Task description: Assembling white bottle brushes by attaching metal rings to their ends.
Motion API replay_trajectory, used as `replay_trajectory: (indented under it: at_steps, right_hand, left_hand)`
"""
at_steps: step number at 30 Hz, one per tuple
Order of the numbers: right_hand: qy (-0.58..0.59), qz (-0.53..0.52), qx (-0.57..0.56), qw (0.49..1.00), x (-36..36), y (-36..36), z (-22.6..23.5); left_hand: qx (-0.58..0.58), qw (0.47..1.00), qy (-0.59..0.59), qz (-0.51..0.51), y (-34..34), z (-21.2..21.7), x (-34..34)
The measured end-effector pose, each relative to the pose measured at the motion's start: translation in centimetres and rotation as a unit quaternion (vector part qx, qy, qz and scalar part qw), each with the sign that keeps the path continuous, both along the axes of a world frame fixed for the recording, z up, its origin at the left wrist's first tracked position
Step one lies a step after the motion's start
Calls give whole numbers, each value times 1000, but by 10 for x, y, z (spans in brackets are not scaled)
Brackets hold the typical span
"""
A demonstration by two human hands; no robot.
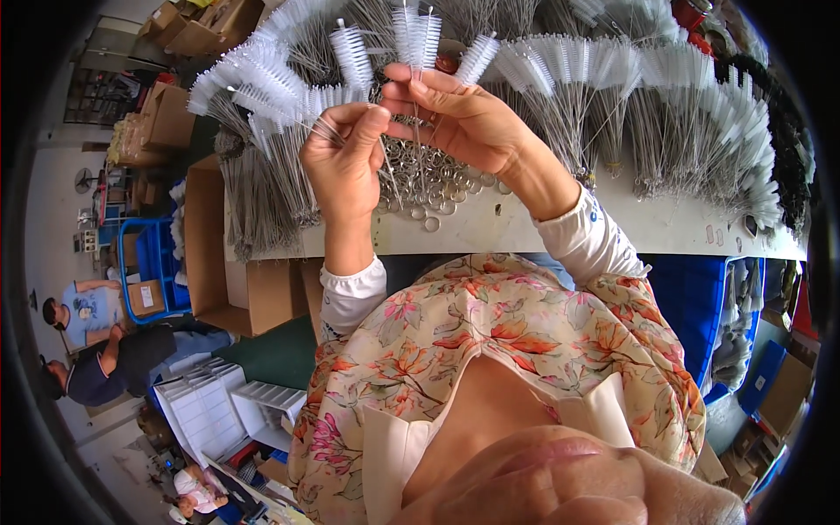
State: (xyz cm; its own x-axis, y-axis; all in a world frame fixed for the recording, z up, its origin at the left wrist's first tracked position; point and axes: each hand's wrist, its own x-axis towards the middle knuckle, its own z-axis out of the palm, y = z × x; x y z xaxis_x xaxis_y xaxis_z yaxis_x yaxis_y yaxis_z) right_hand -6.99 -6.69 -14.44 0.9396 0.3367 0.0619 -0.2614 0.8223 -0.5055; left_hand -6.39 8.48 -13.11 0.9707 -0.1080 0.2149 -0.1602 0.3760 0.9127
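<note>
Both of my hands are raised above the middle of the table, close together. My right hand (468,118) pinches the thin wire stems of a few white-bristled wire brushes (416,37) between thumb and fingers, bristle ends pointing away from me. My left hand (346,162) is closed, thumb against forefinger, with the wire stems of other brushes (262,105) running into it; their bristles lean out to the left. Below the hands lies a pile of small metal split rings (442,188). Whether a ring is between my fingertips I cannot make out.
Thick bundles of white wire brushes (604,66) line the table (525,229) to the right and far side, more to the left. An open cardboard box (210,236) stands at the left edge, a blue bin (700,306) at the right. Two people (114,350) are off to the left.
</note>
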Motion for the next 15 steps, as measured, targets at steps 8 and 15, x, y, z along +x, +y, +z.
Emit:
replay_trajectory:
  at_steps: [8,15]
  right_hand:
    - [4,-64,-15,998,9,13,-13]
    - [12,-23,7,1000,10,7,-19]
  left_hand:
    - [160,983,-56,66,-15,-35,9]
    - [-1,995,100,7,-9,-23,9]
